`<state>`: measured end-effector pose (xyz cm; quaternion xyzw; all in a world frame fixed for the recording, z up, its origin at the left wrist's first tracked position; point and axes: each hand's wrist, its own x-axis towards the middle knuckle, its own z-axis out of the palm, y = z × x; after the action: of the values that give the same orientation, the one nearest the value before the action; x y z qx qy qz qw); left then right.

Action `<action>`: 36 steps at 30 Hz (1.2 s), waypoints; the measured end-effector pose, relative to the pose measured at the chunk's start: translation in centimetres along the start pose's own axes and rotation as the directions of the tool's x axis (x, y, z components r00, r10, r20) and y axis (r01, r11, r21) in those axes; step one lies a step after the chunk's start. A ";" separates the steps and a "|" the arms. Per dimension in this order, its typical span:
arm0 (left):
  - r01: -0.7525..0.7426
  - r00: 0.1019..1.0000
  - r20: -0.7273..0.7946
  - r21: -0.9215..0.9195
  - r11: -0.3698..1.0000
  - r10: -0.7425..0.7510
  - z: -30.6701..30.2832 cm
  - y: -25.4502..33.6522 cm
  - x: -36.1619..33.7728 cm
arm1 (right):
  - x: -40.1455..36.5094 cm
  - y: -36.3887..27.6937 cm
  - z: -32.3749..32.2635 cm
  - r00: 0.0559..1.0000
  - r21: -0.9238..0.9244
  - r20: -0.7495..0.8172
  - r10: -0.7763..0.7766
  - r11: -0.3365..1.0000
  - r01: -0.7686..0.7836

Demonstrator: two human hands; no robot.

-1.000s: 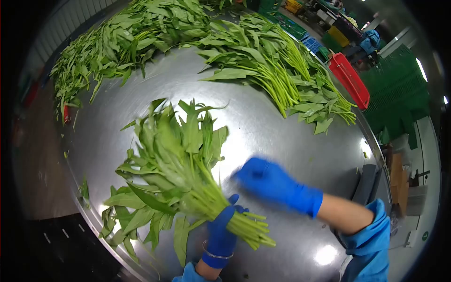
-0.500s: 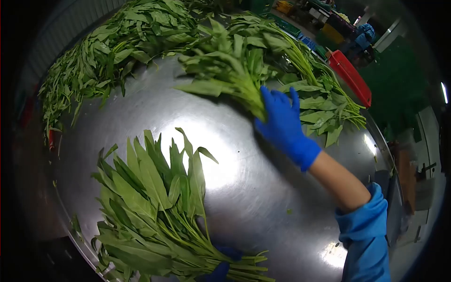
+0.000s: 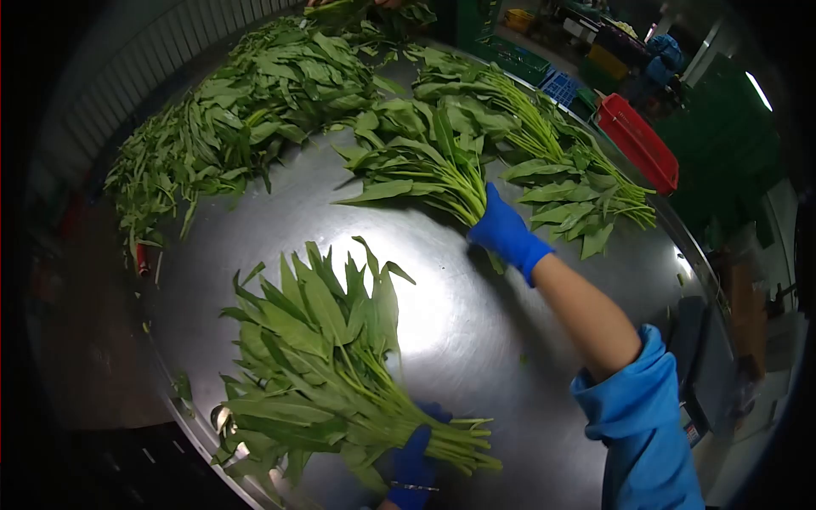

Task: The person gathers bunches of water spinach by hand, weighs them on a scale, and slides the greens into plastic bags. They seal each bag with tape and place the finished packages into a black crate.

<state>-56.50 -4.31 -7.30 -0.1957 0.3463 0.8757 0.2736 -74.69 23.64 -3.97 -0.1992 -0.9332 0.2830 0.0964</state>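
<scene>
My left hand (image 3: 412,463), in a blue glove, is closed around the stems of a bunch of water spinach (image 3: 323,357) near the front of the metal table. Its long leaves fan out up and to the left; the cut stem ends stick out to the right. Farther off, my right hand (image 3: 508,231), gloved in blue too, has its fingers wrapped round the stems of a second bunch of water spinach (image 3: 425,166). That bunch's leaves point to the left, and some stem ends show below the hand.
A large heap of loose greens (image 3: 229,115) covers the far left of the metal table (image 3: 459,340). More bunches (image 3: 574,191) lie at the far right, beside a red crate (image 3: 637,143). Another person's hands (image 3: 391,3) show at the top edge. A person in blue (image 3: 665,58) is in the background.
My right hand's fingers, partly spread beside the stems before, are now closed round them, and the second bunch lies lower and stiller. The whole view has shifted slightly.
</scene>
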 end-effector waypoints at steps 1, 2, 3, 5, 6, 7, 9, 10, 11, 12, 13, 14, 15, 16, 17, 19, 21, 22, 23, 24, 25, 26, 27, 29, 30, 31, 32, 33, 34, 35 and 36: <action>-0.005 1.000 0.005 0.001 1.000 0.005 0.1 0.3 0.1 | 0.3 -0.2 -2.2 1.000 0.002 -0.005 -0.004 1.000 0.004; -0.015 1.000 0.021 0.021 1.000 0.015 0.4 0.5 0.1 | -0.1 -4.2 -7.1 0.959 0.188 0.256 0.125 0.966 -0.176; -0.021 0.999 0.035 0.040 0.999 0.020 0.4 0.4 0.1 | -0.9 -7.4 -11.2 0.833 0.307 0.520 0.191 0.868 -0.390; -0.039 0.996 0.080 0.038 0.999 0.036 -0.6 -0.2 0.8 | -3.1 -9.7 -16.7 0.843 0.604 0.538 0.010 0.693 -0.394; -0.046 0.996 0.079 0.016 0.999 0.045 -0.6 -0.3 0.9 | -4.2 -10.1 -18.6 0.827 0.465 0.562 0.011 0.823 -0.327; -0.053 0.995 0.080 -0.005 0.999 0.053 -0.5 -0.5 1.1 | -5.5 -10.7 -20.5 0.814 0.309 0.580 0.021 0.919 -0.244; -0.045 0.995 0.084 -0.007 0.999 0.045 -1.0 -0.8 1.8 | -7.6 -12.3 -22.6 0.753 -0.178 0.645 0.133 0.984 -0.021; -0.036 0.997 0.062 -0.013 0.999 0.037 -2.0 -1.5 2.9 | -9.0 -13.6 -24.1 0.725 -0.153 0.684 0.081 0.988 0.033; -0.095 0.992 0.069 -0.201 0.975 0.111 -5.5 -4.1 5.5 | -11.0 -15.4 -25.9 0.689 -0.129 0.723 0.038 0.988 0.080; -0.131 0.988 0.064 -0.175 0.976 0.144 -5.3 -3.3 4.7 | -13.5 -18.0 -28.3 0.717 -0.208 0.689 0.104 0.976 0.058; -0.162 0.982 0.067 -0.150 0.975 0.174 -5.0 -2.3 4.1 | -15.7 -18.6 -30.4 0.784 -0.231 0.620 0.031 0.962 0.145; -0.032 0.986 0.155 -0.165 0.986 0.058 -6.0 -1.0 3.3 | -18.1 -19.3 -33.0 0.818 -0.243 0.576 0.002 0.955 0.168; 0.100 0.969 0.241 -0.168 0.981 -0.058 -6.6 0.4 2.6 | -20.6 -18.6 -35.8 0.874 -0.196 0.483 -0.047 0.967 0.160; 0.095 0.988 0.136 -0.141 0.985 -0.076 -5.7 1.7 0.9 | -23.7 -19.0 -38.2 0.921 -0.118 0.390 -0.021 0.990 0.073; 0.091 0.996 0.031 -0.112 0.989 -0.088 -3.9 3.4 -1.4 | -26.7 -17.5 -40.0 0.980 0.001 0.188 -0.066 0.998 0.067; 0.014 0.998 0.062 0.050 0.999 -0.017 -0.2 5.2 -6.0 | -33.0 -14.9 -42.0 0.927 -0.058 -0.366 -0.085 0.996 0.068; -0.015 0.977 0.214 0.129 0.992 -0.013 2.2 4.4 -9.5 | -38.0 -10.9 -43.9 0.833 0.039 -0.552 0.024 0.999 -0.003; -0.061 0.956 0.293 0.093 0.994 0.031 4.7 3.8 -12.6 | -40.2 -9.0 -44.1 0.718 0.154 -0.687 0.109 0.988 -0.003; -0.019 0.951 0.307 0.111 0.994 -0.017 5.9 2.4 -15.3 | -42.2 -7.1 -44.3 0.664 0.148 -0.733 0.148 0.987 -0.057; 0.046 0.937 0.335 0.144 0.988 -0.093 7.0 0.7 -17.6 | -43.9 -5.1 -44.4 0.607 0.137 -0.777 0.166 0.986 -0.094; 0.096 0.922 0.357 0.173 0.980 -0.154 7.8 -1.2 -19.6 | -45.5 -1.8 -44.6 0.575 0.075 -0.807 0.134 0.989 -0.126; 0.133 0.911 0.347 0.260 0.956 -0.222 7.5 -3.2 -21.5 | -46.8 1.9 -44.5 0.546 0.017 -0.832 0.098 0.988 -0.151; 0.213 0.875 0.360 0.315 0.925 -0.324 6.4 -5.6 -22.8 | -47.5 5.4 -43.8 0.522 -0.031 -0.851 0.064 0.985 -0.171; 0.244 0.844 0.358 0.409 0.880 -0.400 6.0 -9.6 -26.5 | -48.0 12.0 -41.5 0.459 -0.093 -0.887 0.047 0.956 -0.277; 0.263 0.826 0.339 0.474 0.840 -0.450 4.8 -11.9 -27.7 | -47.8 15.1 -40.0 0.419 -0.104 -0.906 0.060 0.928 -0.358; 0.359 0.819 0.263 0.457 0.814 -0.510 3.9 -14.2 -28.9 | -47.8 18.8 -38.7 0.453 -0.038 -0.873 0.180 0.902 -0.430; 0.392 0.822 0.202 0.477 0.786 -0.533 2.9 -16.6 -29.7 | -47.7 21.8 -37.6 0.481 0.020 -0.825 0.295 0.867 -0.498; 0.426 0.823 0.133 0.499 0.755 -0.552 2.1 -18.7 -30.0 | -47.8 23.5 -36.6 0.554 0.036 -0.743 0.376 0.848 -0.528; 0.472 0.823 0.096 0.433 0.768 -0.560 1.5 -20.6 -30.1 | -48.7 25.5 -35.8 0.638 -0.005 -0.589 0.495 0.788 -0.616; 0.522 0.818 0.045 0.361 0.772 -0.574 0.4 -22.0 -30.0 | -49.6 27.3 -34.4 0.681 -0.073 -0.401 0.613 0.720 -0.691; 0.556 0.800 0.031 0.336 0.760 -0.599 -0.7 -22.9 -29.7 | -49.9 24.6 -34.2 0.605 -0.192 -0.491 0.627 0.599 -0.777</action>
<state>-19.37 -1.03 -3.41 -0.1872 0.3827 0.6939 0.5805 -11.89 37.87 6.83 -0.6219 -0.7729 0.0642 0.1086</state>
